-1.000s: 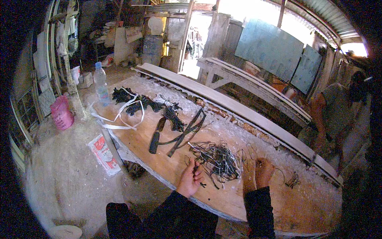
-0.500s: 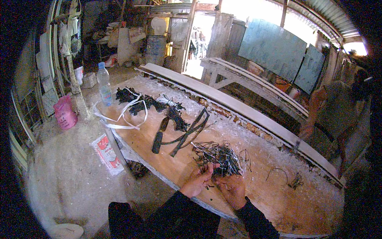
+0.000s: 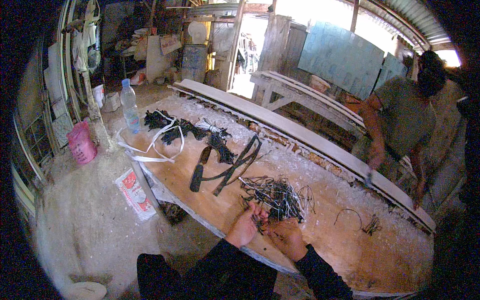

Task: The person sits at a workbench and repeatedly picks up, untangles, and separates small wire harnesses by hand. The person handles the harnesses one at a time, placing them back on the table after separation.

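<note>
your left hand (image 3: 245, 227) curls around thin, dark strands (image 3: 259, 227); your right hand (image 3: 286, 236) bends just beside it, its grip hidden. the tangled black-and-white pile of strands (image 3: 280, 197) lies beyond, inward from the near edge of the brown wooden surface (image 3: 332, 252). for control, pinch near each strand's end.

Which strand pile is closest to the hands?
The loose black-and-white tangle, just beyond the left hand and right hand; the black bundles and small dark tuft lie farther off.
</note>
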The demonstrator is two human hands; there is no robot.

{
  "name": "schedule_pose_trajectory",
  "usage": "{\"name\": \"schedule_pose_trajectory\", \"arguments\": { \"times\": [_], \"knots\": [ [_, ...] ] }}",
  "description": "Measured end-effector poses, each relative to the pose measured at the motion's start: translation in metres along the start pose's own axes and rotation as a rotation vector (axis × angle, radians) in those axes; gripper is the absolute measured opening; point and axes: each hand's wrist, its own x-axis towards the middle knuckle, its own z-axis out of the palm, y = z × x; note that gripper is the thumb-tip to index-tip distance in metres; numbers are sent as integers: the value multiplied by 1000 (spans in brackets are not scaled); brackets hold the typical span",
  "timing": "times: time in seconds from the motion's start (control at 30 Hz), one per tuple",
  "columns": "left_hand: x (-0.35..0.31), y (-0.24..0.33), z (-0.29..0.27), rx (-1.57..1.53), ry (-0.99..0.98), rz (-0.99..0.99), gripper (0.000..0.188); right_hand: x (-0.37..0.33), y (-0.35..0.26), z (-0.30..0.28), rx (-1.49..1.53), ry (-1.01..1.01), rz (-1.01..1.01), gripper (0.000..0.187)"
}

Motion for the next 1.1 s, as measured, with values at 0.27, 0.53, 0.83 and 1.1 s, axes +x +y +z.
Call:
{"name": "schedule_pose_trajectory", "arguments": {
  "times": [0.27,0.53,0.83,1.1],
  "knots": [
    [-5,14,-6,-231,43,42,34,7,2,-9,-146,-79,27,6],
    [-8,15,-2,-243,104,86,37,2,65,-47,-400,419,526,11],
    [-11,21,1,-226,93,53,35,-18,111,-38,-450,36,894,20],
    [-13,23,5,-227,85,40,34,-13,104,-41,-433,-25,916,18]
  ]
}}
